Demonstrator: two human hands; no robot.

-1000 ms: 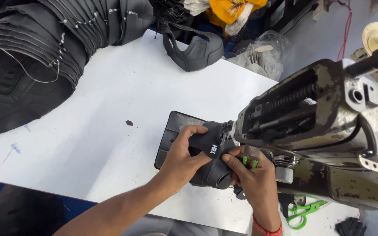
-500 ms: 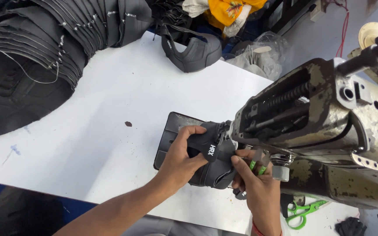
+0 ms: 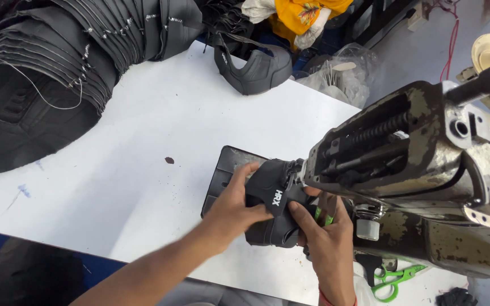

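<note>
Both hands gripped the black shoe upper [image 3: 276, 207] at the desk's [image 3: 143, 170] near right edge: left hand [image 3: 235, 205] clenched on its left side, right hand [image 3: 324, 238] pinching from below, its long axis pointing rightward under the sewing machine head [image 3: 415, 153].

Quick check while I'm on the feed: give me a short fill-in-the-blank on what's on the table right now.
1. Both hands hold a black shoe upper against the worn ____ machine.
2. The scissors by the right hand have ____ handles.
3. The left hand lies over a dark flat ____ on the white table.

Missing words: sewing; green; plate
</note>
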